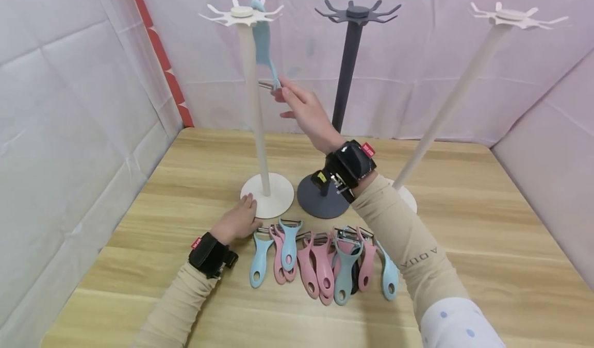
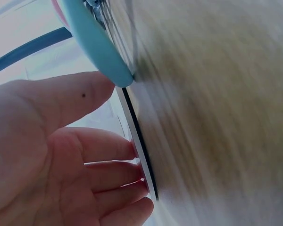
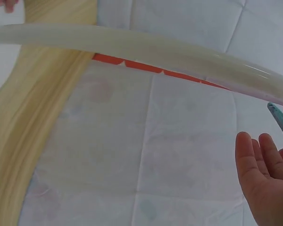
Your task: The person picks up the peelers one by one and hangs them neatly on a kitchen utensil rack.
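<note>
The person's right grip (image 1: 307, 112) is up beside the left stand (image 1: 255, 105), thumb and fingertips drawn together on the lower, bladed end of a blue peeler (image 1: 262, 44). That peeler hangs handle up at one of the white hooks, tilted a little, its blade pointing toward the pole. From the right wrist, only part of it shows at the edge, so the pinch itself is hidden there.

The left grip (image 1: 237, 221) is low, fingers loosely extended and holding nothing, their tips against the edge of the left stand's round base (image 1: 276, 208). Its thumb is spread away, close to the nearest of the peelers (image 1: 322, 265); whether the two touch, I can't tell.

Those lie in an overlapping row on the bench (image 1: 162, 209), pink, blue, grey-green and one dark, blades toward the stands and handles toward the person. Behind them stand the dark stand (image 1: 347, 75) and, farther right, another white stand (image 1: 457, 95). Both wrists wear black bands (image 1: 352, 162), and pale cloth (image 1: 417, 69) hangs behind everything
</note>
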{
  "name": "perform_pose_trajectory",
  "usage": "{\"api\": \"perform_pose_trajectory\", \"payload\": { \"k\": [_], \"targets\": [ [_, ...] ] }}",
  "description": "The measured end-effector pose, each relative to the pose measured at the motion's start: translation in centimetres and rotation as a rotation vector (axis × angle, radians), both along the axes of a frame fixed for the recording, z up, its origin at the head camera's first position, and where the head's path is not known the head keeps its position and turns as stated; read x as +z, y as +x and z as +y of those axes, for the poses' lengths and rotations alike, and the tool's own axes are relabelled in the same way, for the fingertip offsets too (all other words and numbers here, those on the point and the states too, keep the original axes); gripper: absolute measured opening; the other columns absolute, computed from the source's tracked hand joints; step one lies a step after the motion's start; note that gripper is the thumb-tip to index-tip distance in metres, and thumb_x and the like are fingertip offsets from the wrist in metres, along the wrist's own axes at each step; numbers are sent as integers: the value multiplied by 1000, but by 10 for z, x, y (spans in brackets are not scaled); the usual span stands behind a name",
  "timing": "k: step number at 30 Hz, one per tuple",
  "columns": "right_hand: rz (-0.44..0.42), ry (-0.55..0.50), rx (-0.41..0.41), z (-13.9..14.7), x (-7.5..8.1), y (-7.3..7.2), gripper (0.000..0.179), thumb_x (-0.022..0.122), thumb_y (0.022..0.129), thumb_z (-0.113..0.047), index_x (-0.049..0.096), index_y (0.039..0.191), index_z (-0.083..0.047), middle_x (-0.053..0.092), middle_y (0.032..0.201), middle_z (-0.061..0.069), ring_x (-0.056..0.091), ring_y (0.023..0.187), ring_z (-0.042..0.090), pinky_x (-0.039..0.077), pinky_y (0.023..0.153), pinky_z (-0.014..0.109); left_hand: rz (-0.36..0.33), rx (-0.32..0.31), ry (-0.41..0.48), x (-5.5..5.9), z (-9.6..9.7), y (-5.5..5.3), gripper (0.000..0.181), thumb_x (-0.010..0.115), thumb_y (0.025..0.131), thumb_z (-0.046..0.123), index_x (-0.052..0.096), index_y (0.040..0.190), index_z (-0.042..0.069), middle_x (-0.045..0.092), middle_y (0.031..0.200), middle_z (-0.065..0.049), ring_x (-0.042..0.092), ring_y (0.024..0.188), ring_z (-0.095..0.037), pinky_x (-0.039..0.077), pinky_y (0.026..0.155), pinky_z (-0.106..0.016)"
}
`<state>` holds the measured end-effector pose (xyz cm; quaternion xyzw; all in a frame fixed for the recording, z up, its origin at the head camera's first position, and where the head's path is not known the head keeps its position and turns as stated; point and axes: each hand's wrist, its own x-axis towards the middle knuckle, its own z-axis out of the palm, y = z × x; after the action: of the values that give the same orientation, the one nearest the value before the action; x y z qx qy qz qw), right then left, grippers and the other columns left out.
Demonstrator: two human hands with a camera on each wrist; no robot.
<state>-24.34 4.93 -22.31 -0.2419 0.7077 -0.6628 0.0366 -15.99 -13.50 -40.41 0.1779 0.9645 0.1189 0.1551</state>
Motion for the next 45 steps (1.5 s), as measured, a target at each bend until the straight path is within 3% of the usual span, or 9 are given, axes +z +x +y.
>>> {"api": "perform_pose_trajectory", "payload": {
  "k": [10,13,22,25,27,30,35,41,45],
  "targets": [
    [50,198,85,45,-49,32,43,36,99,-19,34,139,-2,48,130,15,43,120,23,41,93,37,8,-13,7,0,-15,-1,60,49,92,19,26,131,-22,15,139,-39,17,130,-46,17,107,-47],
    [103,279,106,58,-58,41,43,38,99,-18,35,138,-1,50,127,15,46,117,24,43,90,36,23,-19,16,2,-21,-2,59,49,92,18,27,130,-22,16,138,-40,18,129,-47,18,106,-48],
    [445,752,246,102,-81,70,44,49,94,-17,42,134,2,51,128,18,47,118,28,41,93,41,24,-26,29,6,-26,-3,58,48,93,18,28,129,-23,18,136,-41,19,128,-48,17,106,-49],
    [627,929,313,111,-93,81,40,58,89,-19,53,125,-1,54,123,15,49,115,27,43,91,39,33,-22,19,5,-27,-4,58,48,93,18,28,128,-24,18,136,-41,19,128,-49,17,106,-49],
    [774,989,367,114,-102,88,35,64,84,-15,61,116,-4,58,116,13,53,109,26,46,87,36,36,-20,13,5,-29,-4,58,48,93,18,28,128,-24,18,136,-42,19,128,-49,17,106,-49],
    [918,990,444,116,-114,98,29,70,74,-6,67,103,-7,61,108,10,56,102,22,48,82,31,41,-24,8,6,-30,-4,58,49,92,17,29,127,-24,18,135,-42,20,128,-49,18,106,-49],
    [1029,1019,503,115,-129,114,31,73,65,-1,70,94,-10,62,103,4,56,98,17,48,82,27,23,-14,15,8,-33,0,56,48,93,17,30,127,-24,19,135,-42,20,128,-49,18,106,-50],
    [1182,1092,466,109,-145,129,29,75,64,-3,69,90,-14,59,104,2,53,97,17,47,76,29,0,-8,13,7,-36,5,55,47,93,16,30,126,-24,19,135,-42,20,127,-50,18,105,-50],
    [1288,1119,433,105,-155,134,28,72,62,-7,67,89,-15,59,109,4,53,102,18,47,80,30,-3,-5,18,2,-37,6,54,47,93,15,31,126,-24,19,135,-42,20,127,-49,18,105,-50]
  ]
}}
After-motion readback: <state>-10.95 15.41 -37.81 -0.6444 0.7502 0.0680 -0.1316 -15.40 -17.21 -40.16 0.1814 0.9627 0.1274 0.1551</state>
